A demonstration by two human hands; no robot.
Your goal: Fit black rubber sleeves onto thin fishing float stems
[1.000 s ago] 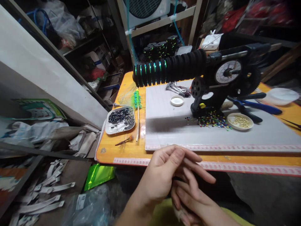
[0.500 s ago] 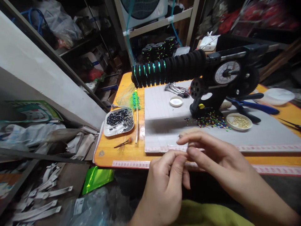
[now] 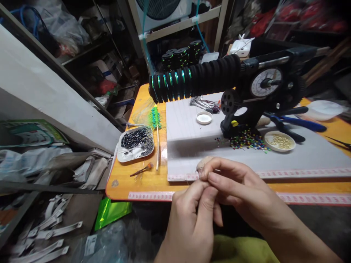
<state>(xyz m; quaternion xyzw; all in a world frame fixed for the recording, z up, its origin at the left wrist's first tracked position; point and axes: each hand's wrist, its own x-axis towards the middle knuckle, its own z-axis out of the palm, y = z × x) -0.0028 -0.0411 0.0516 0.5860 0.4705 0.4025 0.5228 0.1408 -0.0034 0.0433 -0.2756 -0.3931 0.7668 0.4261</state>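
My left hand (image 3: 193,219) is closed in a pinch near the table's front edge. What lies between its thumb and forefinger is too small to make out. Against it, my right hand (image 3: 241,186) brings thumb and forefinger together at the left fingertips; anything held there is hidden or too fine to see. A pale, rounded shape (image 3: 204,163) shows just beyond the right fingertips, its kind unclear. Behind the hands, small coloured beads (image 3: 246,140) lie loose on a white board (image 3: 189,160), beside a round dish (image 3: 279,141) of small gold-coloured pieces.
A black machine (image 3: 263,84) carries a ribbed roller (image 3: 194,78) with shiny green strands above the board. At left sit a white tray (image 3: 135,144) of dark tubular pieces, a green bristly stick (image 3: 155,120) and a small brush-like piece (image 3: 141,170). Blue-handled pliers (image 3: 304,124) lie right.
My right thumb and forefinger have closed and moved slightly left and down onto the left fingertips. The left hand keeps its pinch. The view has shifted a little.
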